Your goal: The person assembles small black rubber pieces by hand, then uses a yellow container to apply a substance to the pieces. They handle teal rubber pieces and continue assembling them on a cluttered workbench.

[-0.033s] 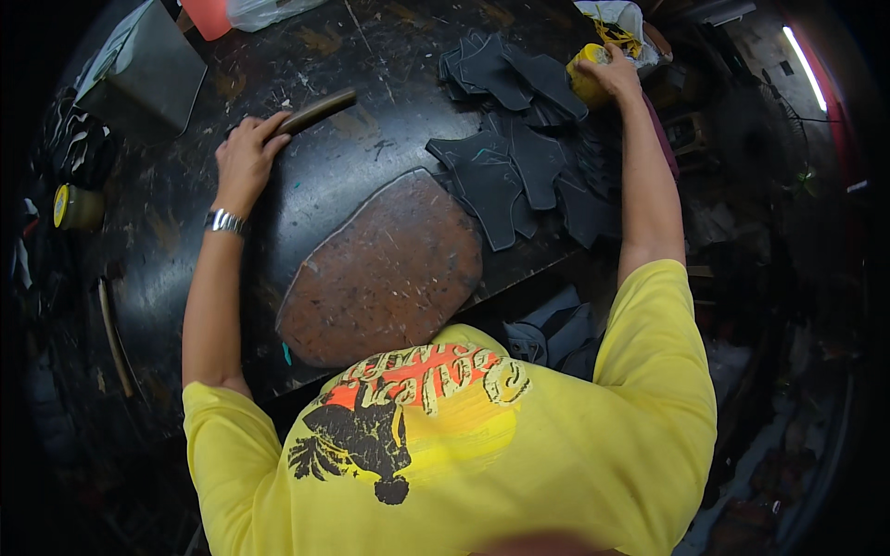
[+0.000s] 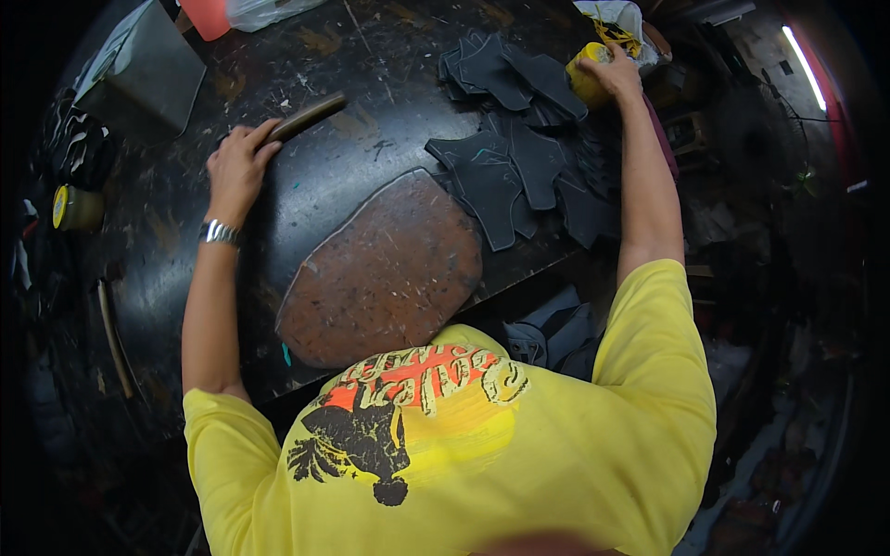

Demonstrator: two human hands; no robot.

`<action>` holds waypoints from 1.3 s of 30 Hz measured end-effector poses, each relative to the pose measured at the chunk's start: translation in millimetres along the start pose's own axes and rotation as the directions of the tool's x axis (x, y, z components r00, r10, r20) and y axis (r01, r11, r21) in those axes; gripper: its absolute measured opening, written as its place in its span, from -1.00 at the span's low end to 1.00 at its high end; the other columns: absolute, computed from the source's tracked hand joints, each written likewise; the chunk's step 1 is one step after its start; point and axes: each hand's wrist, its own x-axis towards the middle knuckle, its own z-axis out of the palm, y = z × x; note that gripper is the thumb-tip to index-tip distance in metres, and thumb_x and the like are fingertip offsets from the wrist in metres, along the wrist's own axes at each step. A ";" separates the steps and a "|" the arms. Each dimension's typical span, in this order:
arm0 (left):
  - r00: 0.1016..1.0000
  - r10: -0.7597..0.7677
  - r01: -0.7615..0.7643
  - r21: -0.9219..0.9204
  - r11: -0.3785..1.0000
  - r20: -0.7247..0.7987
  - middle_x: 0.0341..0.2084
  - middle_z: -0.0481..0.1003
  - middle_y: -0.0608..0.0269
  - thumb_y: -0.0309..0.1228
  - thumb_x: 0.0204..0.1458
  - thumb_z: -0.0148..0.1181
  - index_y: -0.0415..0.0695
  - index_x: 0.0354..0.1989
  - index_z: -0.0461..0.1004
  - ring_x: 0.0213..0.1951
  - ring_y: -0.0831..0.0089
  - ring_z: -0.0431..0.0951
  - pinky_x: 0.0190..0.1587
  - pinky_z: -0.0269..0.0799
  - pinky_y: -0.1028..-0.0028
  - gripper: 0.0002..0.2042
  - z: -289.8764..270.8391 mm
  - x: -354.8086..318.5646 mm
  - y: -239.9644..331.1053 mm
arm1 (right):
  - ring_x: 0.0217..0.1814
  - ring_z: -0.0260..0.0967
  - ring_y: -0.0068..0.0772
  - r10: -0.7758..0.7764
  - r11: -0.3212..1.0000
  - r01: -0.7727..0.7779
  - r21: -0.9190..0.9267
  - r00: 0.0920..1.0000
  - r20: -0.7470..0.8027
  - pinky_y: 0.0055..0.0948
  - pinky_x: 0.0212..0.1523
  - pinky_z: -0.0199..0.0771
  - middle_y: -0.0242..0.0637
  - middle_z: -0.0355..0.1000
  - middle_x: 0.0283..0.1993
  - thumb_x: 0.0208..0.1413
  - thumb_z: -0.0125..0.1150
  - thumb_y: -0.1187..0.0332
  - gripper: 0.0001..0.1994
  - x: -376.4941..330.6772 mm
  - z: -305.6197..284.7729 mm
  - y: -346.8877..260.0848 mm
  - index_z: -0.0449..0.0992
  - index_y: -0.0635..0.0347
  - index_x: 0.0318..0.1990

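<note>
My left hand [image 2: 237, 167] is closed on a wooden handle [image 2: 313, 116]. The handle sticks out past my fingers to the right, over the dark table; its other end is hidden in my palm, so I cannot tell which tool it belongs to. At the far right, my right hand [image 2: 614, 74] is wrapped round a yellow tub [image 2: 588, 78]. Beside the tub lie several dark cut pieces [image 2: 493, 74] in a loose pile, and more such pieces [image 2: 491, 181] spread nearer to me. A brown, scratched, rounded board [image 2: 385, 273] rests on the table in front of my body.
At the far left stands a grey metal box [image 2: 148, 83]. A second tub with a yellow lid [image 2: 79, 208] and a hammer [image 2: 115, 338] are by the left side of the table [image 2: 148, 278]. A white bag [image 2: 626, 18] with yellow strips lies beyond my right hand.
My left hand has shifted slightly left with the wooden handle in it. My right hand stays on the yellow tub.
</note>
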 end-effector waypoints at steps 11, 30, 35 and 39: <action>0.965 -0.245 0.241 -0.051 0.969 -0.089 0.15 0.44 0.03 -0.11 -0.04 0.48 -0.07 0.25 0.49 0.21 0.06 0.42 0.27 0.28 0.09 -0.35 -91.0 -90.0 1.0 | 0.02 0.49 -0.02 -0.444 0.593 0.571 0.568 0.820 -0.361 -0.24 0.10 0.49 -0.19 0.52 0.02 -0.13 0.46 0.02 -0.34 -119.2 -92.8 -174.4 0.46 0.20 0.11; 0.993 -0.009 0.103 -0.818 0.566 0.119 0.18 0.44 0.03 -0.20 -0.34 0.68 -0.06 0.32 0.15 0.22 0.18 0.48 0.23 0.44 0.26 0.00 9.6 -47.2 71.2 | 0.16 0.31 0.10 -0.893 0.376 0.899 0.224 0.416 -0.169 0.02 0.10 0.33 0.16 0.40 0.09 -0.10 0.38 -0.13 -0.30 -285.5 -1.8 -306.2 0.51 0.04 0.18; 0.995 -0.008 0.083 -0.810 0.581 0.096 0.17 0.45 0.03 -0.20 -0.34 0.68 -0.09 0.33 0.13 0.18 0.18 0.52 0.20 0.46 0.28 0.02 13.3 -48.0 75.5 | 0.11 0.33 0.10 -0.844 0.301 0.892 0.338 0.414 -0.342 -0.02 0.03 0.39 0.17 0.39 0.09 -0.18 0.42 -0.02 -0.36 -284.4 9.4 -301.5 0.55 -0.01 0.13; 0.998 0.013 0.036 -0.781 0.624 0.056 0.17 0.44 0.02 -0.19 -0.33 0.68 -0.10 0.34 0.13 0.18 0.19 0.52 0.20 0.46 0.27 0.02 15.3 -49.3 74.5 | 0.09 0.34 0.10 -0.806 0.265 0.876 0.402 0.430 -0.407 0.00 0.02 0.41 0.15 0.40 0.06 -0.23 0.45 0.00 -0.33 -283.4 17.5 -298.1 0.56 -0.09 0.15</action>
